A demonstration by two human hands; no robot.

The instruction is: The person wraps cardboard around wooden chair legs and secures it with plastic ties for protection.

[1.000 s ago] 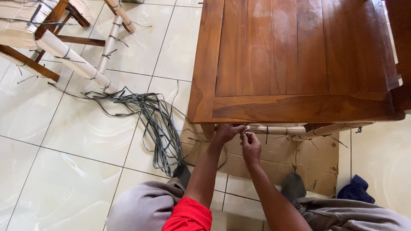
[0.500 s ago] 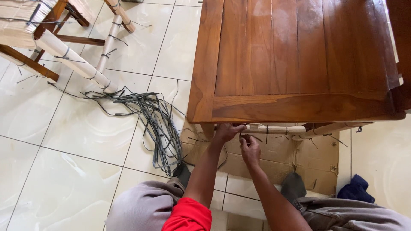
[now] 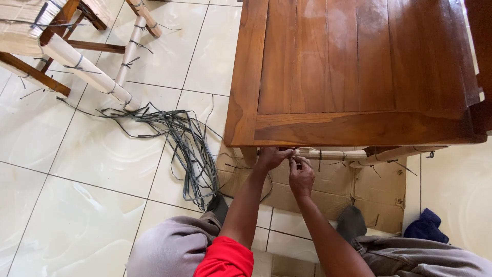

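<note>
Overhead, a seated person is reaching forward with both arms to the near edge of a wooden table.

Left hand: one left hand is curling its fingers around the end of the wrapped rail, just under the table edge.
Right hand: one right hand is pinching a thin dark strap right beside the left hand; the fingertips are pressed together on it.
Wrapped rail: one pale, paper-wrapped rail is lying crosswise just below the table's near edge, with several dark ties showing around it.
Table: one brown wooden table with a plank top is filling the upper right of the view.
Cardboard: one flat brown cardboard sheet is lying on the floor under the rail and the hands, plain and rectangular; no label can be made out on it.
Strap bundle: one loose tangle of grey straps is spreading over the floor to the left of the hands.
Chair: one other wooden piece, seemingly a chair, is sitting at the upper left, well apart, with two pale wrapped legs bound by dark ties.
Cloth: one dark blue cloth is lying at the lower right, near the person's knee.
Floor: pale glossy tiles are running under everything.
</note>
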